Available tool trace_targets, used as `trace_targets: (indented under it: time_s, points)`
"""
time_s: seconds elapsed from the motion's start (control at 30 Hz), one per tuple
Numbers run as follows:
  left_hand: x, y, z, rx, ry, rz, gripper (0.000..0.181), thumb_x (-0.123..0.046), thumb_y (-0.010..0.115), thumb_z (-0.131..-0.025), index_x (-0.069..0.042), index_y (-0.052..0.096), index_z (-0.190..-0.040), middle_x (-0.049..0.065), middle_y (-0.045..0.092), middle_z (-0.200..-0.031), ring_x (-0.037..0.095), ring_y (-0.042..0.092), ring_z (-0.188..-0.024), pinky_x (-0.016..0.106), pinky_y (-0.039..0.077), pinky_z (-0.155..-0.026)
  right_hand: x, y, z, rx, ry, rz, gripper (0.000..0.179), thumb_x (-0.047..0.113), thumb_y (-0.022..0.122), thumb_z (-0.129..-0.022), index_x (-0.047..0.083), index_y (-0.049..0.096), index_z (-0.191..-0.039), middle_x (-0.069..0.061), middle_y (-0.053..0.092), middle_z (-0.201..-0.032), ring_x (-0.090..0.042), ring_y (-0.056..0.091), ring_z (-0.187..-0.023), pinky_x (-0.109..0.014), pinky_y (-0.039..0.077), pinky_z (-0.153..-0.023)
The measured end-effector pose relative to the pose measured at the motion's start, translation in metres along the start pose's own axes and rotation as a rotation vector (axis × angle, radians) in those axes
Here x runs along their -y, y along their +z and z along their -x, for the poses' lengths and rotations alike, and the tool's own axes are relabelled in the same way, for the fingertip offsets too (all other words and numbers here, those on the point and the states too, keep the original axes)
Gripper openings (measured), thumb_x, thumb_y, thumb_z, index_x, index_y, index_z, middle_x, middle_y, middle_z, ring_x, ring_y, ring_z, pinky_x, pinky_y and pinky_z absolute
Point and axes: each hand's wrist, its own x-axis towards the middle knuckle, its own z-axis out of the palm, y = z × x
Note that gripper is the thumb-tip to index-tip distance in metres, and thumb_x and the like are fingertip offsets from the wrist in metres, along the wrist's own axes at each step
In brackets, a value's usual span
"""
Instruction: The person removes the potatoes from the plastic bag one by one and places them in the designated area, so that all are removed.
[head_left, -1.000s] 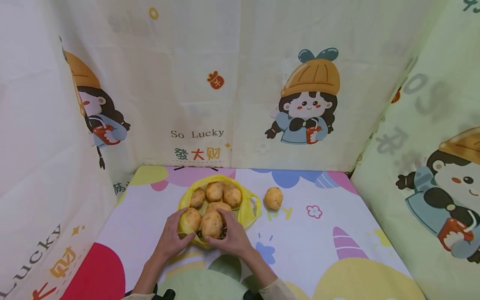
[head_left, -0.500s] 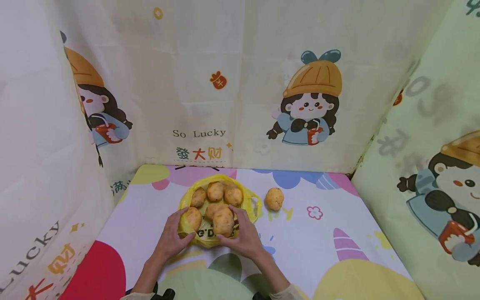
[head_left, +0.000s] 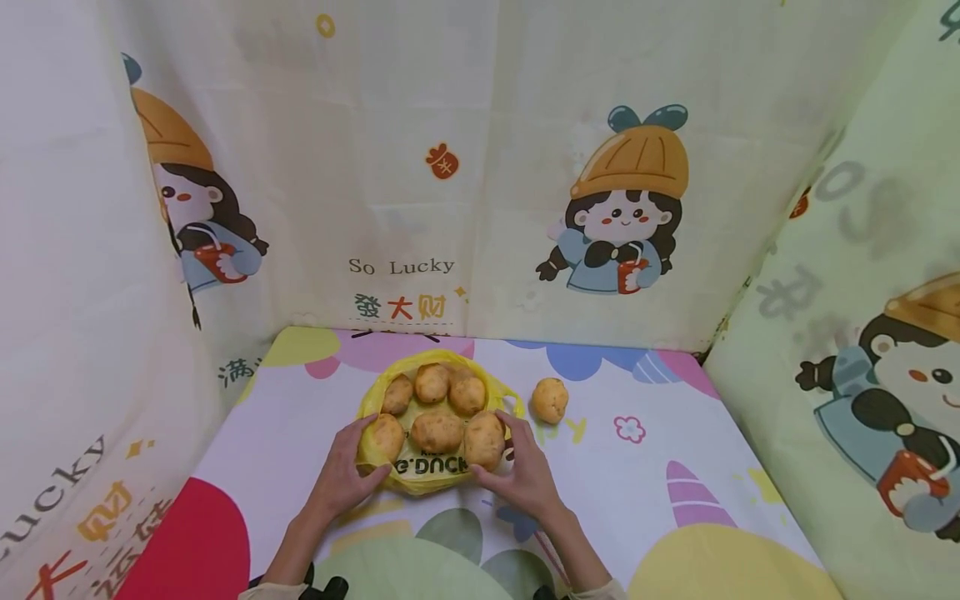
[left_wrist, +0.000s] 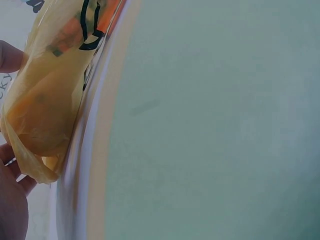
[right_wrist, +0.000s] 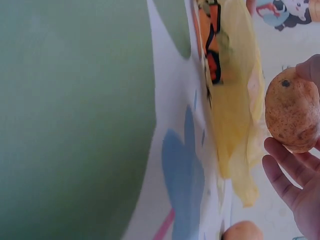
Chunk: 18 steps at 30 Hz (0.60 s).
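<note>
A yellow plastic bag [head_left: 420, 487] lies spread on the table, its mouth wide and several potatoes inside. My left hand [head_left: 347, 463] grips the bag's left side, thumb and fingers around a potato [head_left: 387, 437] through the film. In the left wrist view that potato [left_wrist: 42, 117] shows as a dark shape behind the plastic. My right hand [head_left: 527, 468] holds another potato [head_left: 484, 440] between thumb and fingers, over the bag's right part. The right wrist view has this potato [right_wrist: 292, 110] raised beyond the bag film [right_wrist: 235, 115]. A brown oval potato [head_left: 437, 432] lies mid-bag, above black lettering.
One loose potato [head_left: 550, 401] sits on the table right of the bag, near its handle loop [head_left: 517, 407]. A patterned cloth [head_left: 637, 475] covers the table. Printed fabric walls [head_left: 495, 208] stand at the back and both sides.
My right hand has carried its potato rightward across the bag, uncovering the middle potato and the black lettering. The left hand keeps its place on the bag's left side.
</note>
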Motion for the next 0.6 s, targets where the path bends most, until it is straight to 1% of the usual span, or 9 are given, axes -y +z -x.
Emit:
trace_targets:
  time_s: [0.13,0.37,0.5,0.6]
  points:
    - [-0.001,0.000,0.000,0.003,-0.007,0.000,0.078,-0.016,0.082,-0.077,0.004,0.048,-0.144,0.028,0.053,-0.140,0.048,0.046,-0.128,0.066,0.039,-0.101,-0.009,-0.006,0.002,-0.025,-0.013,0.001,0.090,0.029,0.087,-0.076,0.007,0.044,-0.152,-0.009,0.053,-0.138,-0.011,0.062,-0.085,-0.033,0.057,-0.072]
    - [0.001,0.000,0.001,0.005,-0.011,-0.008,0.078,-0.017,0.082,-0.077,0.003,0.049,-0.144,0.028,0.053,-0.139,0.047,0.047,-0.128,0.066,0.040,-0.100,-0.017,-0.013,0.006,-0.031,0.061,0.016,0.091,0.026,0.089,-0.073,0.010,0.045,-0.151,-0.007,0.054,-0.136,-0.012,0.060,-0.087,-0.029,0.056,-0.072]
    - [0.001,0.001,0.000,0.003,-0.003,-0.007,0.078,-0.017,0.082,-0.077,0.004,0.049,-0.144,0.028,0.053,-0.139,0.047,0.047,-0.127,0.066,0.040,-0.100,-0.021,-0.017,0.008,-0.047,0.077,0.021,0.091,0.025,0.088,-0.072,0.008,0.045,-0.151,-0.009,0.055,-0.135,-0.012,0.059,-0.087,-0.034,0.058,-0.072]
    - [0.000,0.001,0.000,0.003,0.000,-0.007,0.078,-0.016,0.082,-0.077,0.004,0.049,-0.144,0.028,0.053,-0.139,0.047,0.047,-0.128,0.066,0.040,-0.100,-0.024,-0.020,0.009,-0.056,0.080,0.030,0.092,0.023,0.087,-0.071,0.006,0.045,-0.151,-0.010,0.055,-0.133,-0.011,0.057,-0.087,-0.035,0.058,-0.071]
